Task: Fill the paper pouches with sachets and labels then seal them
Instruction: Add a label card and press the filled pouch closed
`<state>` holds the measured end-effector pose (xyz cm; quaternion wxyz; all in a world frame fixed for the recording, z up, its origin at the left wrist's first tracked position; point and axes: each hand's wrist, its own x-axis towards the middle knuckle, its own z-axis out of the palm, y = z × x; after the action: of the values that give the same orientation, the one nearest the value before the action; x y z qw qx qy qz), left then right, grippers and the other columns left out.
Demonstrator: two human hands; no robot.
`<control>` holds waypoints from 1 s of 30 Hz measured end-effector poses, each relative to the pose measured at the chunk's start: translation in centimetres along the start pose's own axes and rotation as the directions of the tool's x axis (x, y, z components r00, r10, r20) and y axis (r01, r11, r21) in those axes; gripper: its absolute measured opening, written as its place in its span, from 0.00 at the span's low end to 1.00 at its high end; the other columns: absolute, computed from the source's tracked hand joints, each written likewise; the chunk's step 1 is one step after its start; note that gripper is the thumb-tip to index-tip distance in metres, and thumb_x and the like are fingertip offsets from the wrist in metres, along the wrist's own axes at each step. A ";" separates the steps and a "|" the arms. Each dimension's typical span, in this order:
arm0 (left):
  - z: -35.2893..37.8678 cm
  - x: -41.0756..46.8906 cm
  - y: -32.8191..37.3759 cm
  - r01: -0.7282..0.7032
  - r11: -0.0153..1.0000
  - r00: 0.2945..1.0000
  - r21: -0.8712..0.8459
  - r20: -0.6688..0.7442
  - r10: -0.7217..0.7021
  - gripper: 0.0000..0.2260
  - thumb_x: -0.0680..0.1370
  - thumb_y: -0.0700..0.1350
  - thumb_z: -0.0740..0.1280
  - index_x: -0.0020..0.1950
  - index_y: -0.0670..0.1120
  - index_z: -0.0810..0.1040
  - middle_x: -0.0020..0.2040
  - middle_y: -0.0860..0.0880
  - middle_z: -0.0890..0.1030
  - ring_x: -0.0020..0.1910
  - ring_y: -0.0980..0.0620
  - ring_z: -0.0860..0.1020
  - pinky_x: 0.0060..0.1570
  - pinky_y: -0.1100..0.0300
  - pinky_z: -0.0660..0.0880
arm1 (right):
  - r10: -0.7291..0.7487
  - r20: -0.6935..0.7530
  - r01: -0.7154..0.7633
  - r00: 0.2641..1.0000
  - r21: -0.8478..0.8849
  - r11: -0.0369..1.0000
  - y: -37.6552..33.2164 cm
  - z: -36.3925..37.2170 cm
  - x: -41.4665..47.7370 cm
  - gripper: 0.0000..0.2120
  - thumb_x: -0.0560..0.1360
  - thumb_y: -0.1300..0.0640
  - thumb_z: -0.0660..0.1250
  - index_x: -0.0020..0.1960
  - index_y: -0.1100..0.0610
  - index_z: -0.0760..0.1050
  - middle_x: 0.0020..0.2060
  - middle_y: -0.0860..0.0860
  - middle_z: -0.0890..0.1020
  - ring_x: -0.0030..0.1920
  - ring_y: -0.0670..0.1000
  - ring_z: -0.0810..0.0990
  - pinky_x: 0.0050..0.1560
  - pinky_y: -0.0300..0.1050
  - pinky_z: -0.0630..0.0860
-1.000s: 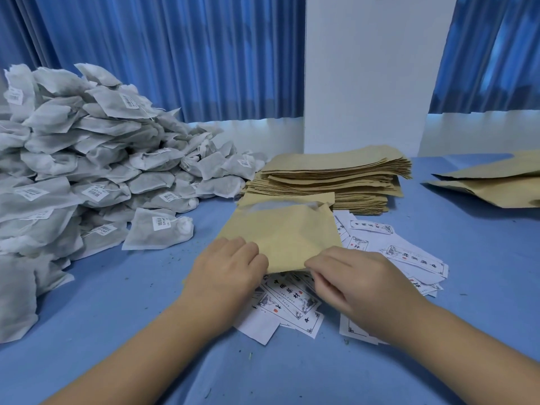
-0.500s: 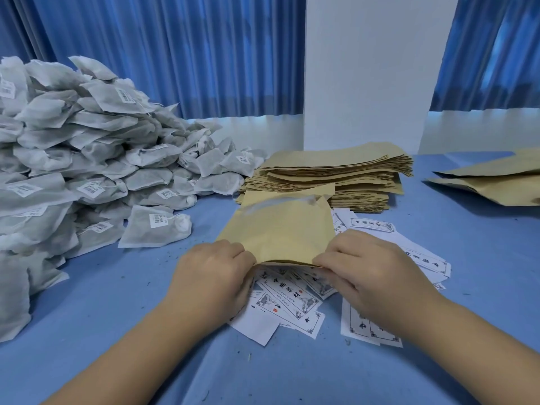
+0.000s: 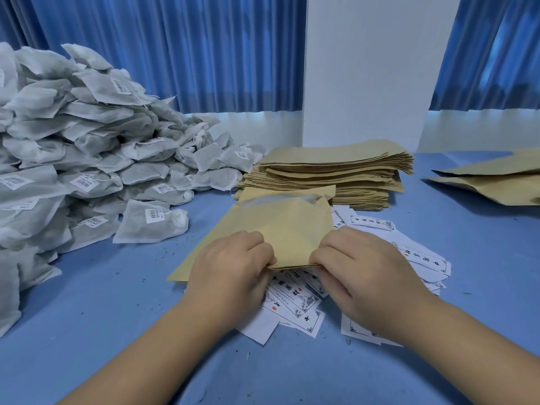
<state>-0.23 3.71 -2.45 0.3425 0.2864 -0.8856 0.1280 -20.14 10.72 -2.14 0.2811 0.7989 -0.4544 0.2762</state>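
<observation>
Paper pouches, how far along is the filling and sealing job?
Possibly done: a few pouches lie apart at the right edge, though sealing is not visible. In hand: the left hand and right hand pinch the near edge of one kraft pouch, its far flap open. Left: a big heap of sachets, a tall stack of flat pouches and scattered labels.

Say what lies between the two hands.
In the head view, the pouch's near edge spans the gap between the left hand and right hand, both pinching it; labels lie underneath.
</observation>
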 end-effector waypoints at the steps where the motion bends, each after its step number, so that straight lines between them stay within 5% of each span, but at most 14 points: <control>1: -0.1 -0.1 0.1 -0.007 1.000 1.000 0.008 0.011 0.007 0.04 0.63 0.36 0.70 0.33 0.42 0.76 0.31 0.48 0.74 0.29 0.45 0.74 0.23 0.60 0.66 | -0.001 0.000 0.001 1.000 -0.003 1.000 -0.1 0.0 0.1 0.04 0.72 0.63 0.66 0.40 0.61 0.80 0.36 0.54 0.79 0.34 0.57 0.76 0.31 0.49 0.74; 4: 0.2 0.0 0.7 -0.045 0.999 0.999 0.006 0.023 0.045 0.09 0.66 0.43 0.57 0.37 0.43 0.77 0.34 0.48 0.75 0.30 0.45 0.73 0.23 0.57 0.68 | -0.002 -0.032 0.002 0.999 -0.005 1.000 -0.3 0.1 0.3 0.04 0.68 0.67 0.69 0.38 0.61 0.81 0.33 0.55 0.78 0.32 0.58 0.75 0.30 0.48 0.73; 10: 0.6 0.4 1.2 -0.112 0.993 0.993 -0.047 -0.036 0.110 0.07 0.69 0.41 0.60 0.32 0.43 0.75 0.31 0.47 0.72 0.28 0.45 0.71 0.22 0.58 0.65 | -0.011 0.001 0.011 1.000 -0.059 0.998 -0.9 0.8 0.1 0.07 0.63 0.72 0.70 0.33 0.60 0.78 0.29 0.54 0.75 0.29 0.56 0.72 0.27 0.48 0.69; 17: -0.6 -0.2 -0.1 -0.057 0.998 0.997 -0.005 -0.059 0.056 0.08 0.73 0.43 0.63 0.43 0.43 0.81 0.38 0.47 0.78 0.33 0.43 0.75 0.29 0.54 0.70 | 0.151 -0.070 -0.154 0.986 -0.036 0.987 -0.3 -0.1 0.3 0.05 0.65 0.69 0.73 0.37 0.61 0.80 0.31 0.55 0.76 0.30 0.58 0.74 0.27 0.47 0.71; 22: -1.9 -1.4 -2.5 0.002 1.000 0.993 0.001 -0.122 -0.002 0.07 0.73 0.41 0.65 0.41 0.41 0.81 0.39 0.46 0.78 0.36 0.42 0.75 0.33 0.49 0.72 | 0.191 -0.100 -0.196 0.976 -0.040 0.980 0.6 -1.1 0.1 0.13 0.74 0.57 0.59 0.39 0.60 0.80 0.32 0.53 0.77 0.31 0.57 0.76 0.28 0.43 0.69; 30: -2.2 -1.6 -2.9 0.021 0.999 0.992 -0.040 -0.123 -0.026 0.05 0.71 0.37 0.67 0.41 0.40 0.82 0.38 0.47 0.78 0.36 0.43 0.76 0.30 0.53 0.74 | 0.187 -0.064 -0.192 0.980 -0.081 0.978 0.7 -1.3 0.1 0.12 0.74 0.57 0.60 0.39 0.58 0.79 0.32 0.52 0.76 0.31 0.55 0.74 0.29 0.41 0.65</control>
<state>3.63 2.93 -1.80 0.4035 0.2816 -0.8616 0.1242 -20.98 11.28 -1.02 0.3003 0.7309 -0.5321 0.3040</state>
